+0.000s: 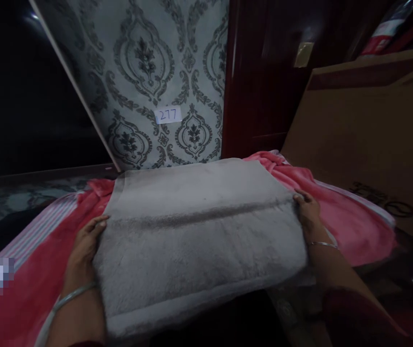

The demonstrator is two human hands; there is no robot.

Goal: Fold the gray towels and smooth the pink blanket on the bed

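Note:
A grey, plush towel [199, 250] is spread out before me, its far part lying flat and its near part hanging toward me. A dark crease runs across it from side to side. At its left edge, my left hand [85, 246] grips the cloth between thumb and fingers. My right hand [307, 212] pinches the opposite edge near the end of the crease. Beneath the towel, a red and pink blanket [351, 217] with a striped border shows on both sides.
A large cardboard box [368, 140] stands at the right, with a bottle [390, 29] behind it. Patterned wallpaper [144, 58] bears a paper label [168, 114] reading 277. A dark red wooden panel [257, 77] is beside it, and a dark screen-like panel [29, 96] at left.

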